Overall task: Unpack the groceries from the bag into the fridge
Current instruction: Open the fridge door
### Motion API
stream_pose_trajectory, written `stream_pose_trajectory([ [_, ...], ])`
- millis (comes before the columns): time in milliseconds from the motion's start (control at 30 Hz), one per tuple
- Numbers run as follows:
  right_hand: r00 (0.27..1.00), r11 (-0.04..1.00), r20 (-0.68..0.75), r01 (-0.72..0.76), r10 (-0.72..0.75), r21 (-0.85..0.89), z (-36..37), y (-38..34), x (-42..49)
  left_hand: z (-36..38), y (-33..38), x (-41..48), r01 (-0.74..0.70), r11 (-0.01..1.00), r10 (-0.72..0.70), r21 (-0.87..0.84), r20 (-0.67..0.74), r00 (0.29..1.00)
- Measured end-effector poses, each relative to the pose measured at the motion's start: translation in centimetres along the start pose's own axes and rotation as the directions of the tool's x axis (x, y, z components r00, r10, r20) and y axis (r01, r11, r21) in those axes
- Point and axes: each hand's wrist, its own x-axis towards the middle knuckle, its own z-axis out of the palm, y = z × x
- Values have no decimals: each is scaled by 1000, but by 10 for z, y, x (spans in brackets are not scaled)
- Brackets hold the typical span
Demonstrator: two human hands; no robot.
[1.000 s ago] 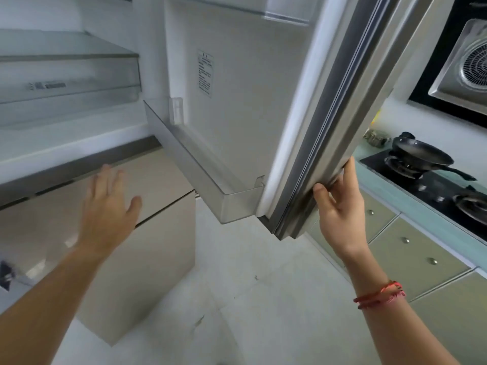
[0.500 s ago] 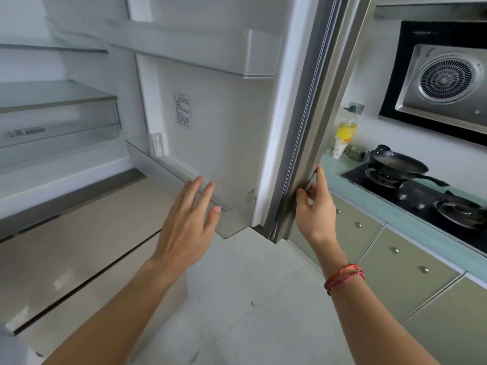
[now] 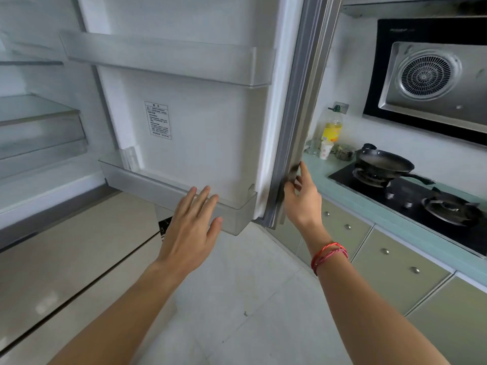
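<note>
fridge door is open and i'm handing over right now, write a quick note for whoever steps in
Right hand grips the outer edge of the fridge door, which stands open.
Left hand is open with straight fingers, its fingertips at the front of the lower door bin; whether they touch it is unclear.
No groceries show in that bin, the upper door bin or the visible shelves. The grocery bag is out of view.
Done: door opened. Left: fetch the bag and move every item into the fridge.

place: home kitchen | shown by: open white fridge door [image 3: 205,133] | black gas hob [image 3: 411,196] with dark frying pan [image 3: 382,162] | steel extractor hood [image 3: 432,77] | pale green drawer fronts [image 3: 395,270]
</note>
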Motion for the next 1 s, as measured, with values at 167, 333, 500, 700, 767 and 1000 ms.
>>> stream_pose_trajectory([
  [167,997,997,50,59,-57,-46,2,6,14,17,7,34,-17,999,16,33,23,1000],
  [333,914,871,206,398,-350,-288,28,16,9,31,-7,65,19,992,-27,121,67,997],
  [500,903,796,278,423,-329,-434,47,21,37,44,-18,91,13,984,-34,176,113,993],
  [700,922,811,319,355,-221,-465,53,21,76,57,-10,119,16,986,-46,167,181,982],
  [767,921,807,339,347,-194,-479,54,21,82,59,-10,125,7,986,-41,166,198,979],
  [1000,927,759,339,335,-159,-558,55,16,85,58,-13,126,57,995,-76,77,265,961],
])
